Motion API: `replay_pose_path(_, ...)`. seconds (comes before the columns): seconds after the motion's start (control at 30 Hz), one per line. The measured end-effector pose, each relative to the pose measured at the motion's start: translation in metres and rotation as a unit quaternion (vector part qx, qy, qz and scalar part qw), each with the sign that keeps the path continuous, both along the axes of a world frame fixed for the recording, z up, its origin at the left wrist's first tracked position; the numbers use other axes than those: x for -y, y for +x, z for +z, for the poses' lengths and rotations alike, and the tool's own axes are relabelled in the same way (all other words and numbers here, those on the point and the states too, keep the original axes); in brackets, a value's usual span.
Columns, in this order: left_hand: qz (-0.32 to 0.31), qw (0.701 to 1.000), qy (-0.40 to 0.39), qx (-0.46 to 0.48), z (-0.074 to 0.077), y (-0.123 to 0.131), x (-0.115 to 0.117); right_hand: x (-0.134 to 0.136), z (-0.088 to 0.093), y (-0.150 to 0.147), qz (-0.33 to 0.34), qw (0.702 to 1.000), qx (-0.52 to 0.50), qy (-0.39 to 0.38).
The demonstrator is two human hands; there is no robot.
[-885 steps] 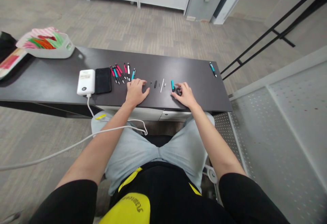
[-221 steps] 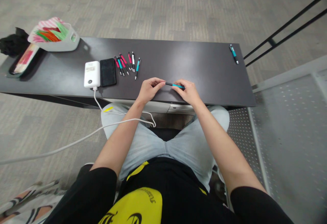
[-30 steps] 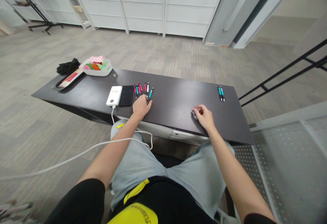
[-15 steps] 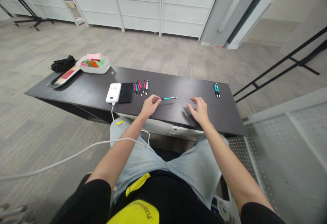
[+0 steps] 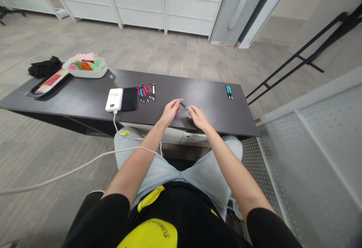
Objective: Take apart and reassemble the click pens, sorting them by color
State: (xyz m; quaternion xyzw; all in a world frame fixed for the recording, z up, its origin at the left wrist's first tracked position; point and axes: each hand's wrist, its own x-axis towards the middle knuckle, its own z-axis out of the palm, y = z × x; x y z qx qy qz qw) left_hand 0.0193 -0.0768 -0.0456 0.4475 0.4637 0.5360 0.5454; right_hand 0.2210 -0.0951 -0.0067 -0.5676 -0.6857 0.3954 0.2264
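A pen [image 5: 183, 105] with a black grip and a teal barrel slants between my two hands, just above the dark tabletop. My left hand [image 5: 171, 112] is closed at its black end, fingertips around the tip. At the teal end, my right hand [image 5: 198, 117] pinches the barrel and hides most of it. To the left lies a loose group of several pens [image 5: 145, 92], red, teal and white with black grips. Two teal pens [image 5: 229, 91] rest side by side near the right end of the table.
On the dark table [image 5: 203, 86], a white power bank [image 5: 114, 99] with a white cable [image 5: 85, 167] sits beside a black flat case [image 5: 129, 99]. Farther left are a white basket [image 5: 97, 73] of colourful items, a black tray [image 5: 36, 92] and black cloth [image 5: 44, 67].
My right hand has moved left and closed on the pen's teal end. The pen has turned, its teal end now lower and nearer me. The camera view has shifted right.
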Motion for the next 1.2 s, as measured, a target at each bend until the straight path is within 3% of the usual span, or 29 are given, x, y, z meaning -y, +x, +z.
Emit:
replay_pose_path(0.17,0.002,0.999,-0.015,0.028,-0.004,0.009,0.0,-0.001,-0.013,-0.007,-0.013,0.999,-0.012,-0.028)
replay_pose_path(0.33,0.037,0.999,-0.011,0.015,-0.009,0.006,0.001,0.006,-0.013,0.004,-0.061,0.998,-0.03,-0.017)
replay_pose_path(0.47,0.042,0.997,-0.013,-0.06,-0.008,0.002,0.004,0.008,-0.013,0.009,-0.099,0.994,-0.047,-0.004)
replay_pose_path(0.57,0.062,0.985,-0.018,-0.158,0.007,-0.02,0.001,0.006,-0.016,0.007,-0.098,0.994,-0.055,-0.014)
replay_pose_path(0.63,0.103,0.965,-0.017,-0.241,0.024,-0.049,-0.005,0.006,-0.018,0.005,-0.093,0.994,-0.061,-0.021)
replay_pose_path(0.73,0.169,0.906,-0.048,-0.385,0.055,-0.105,-0.017,0.008,-0.021,0.003,-0.078,0.995,-0.067,-0.02)
replay_pose_path(0.87,0.15,0.819,-0.138,-0.537,0.077,-0.153,-0.026,0.011,-0.022,0.001,-0.045,0.998,-0.033,0.008)
replay_pose_path(1.03,0.105,0.751,-0.171,-0.63,0.074,-0.155,-0.03,-0.002,-0.02,-0.018,-0.015,0.999,0.041,0.026)
replay_pose_path(1.2,0.074,0.73,-0.181,-0.655,0.076,-0.154,-0.046,-0.043,-0.015,-0.062,0.019,0.998,0.057,0.034)
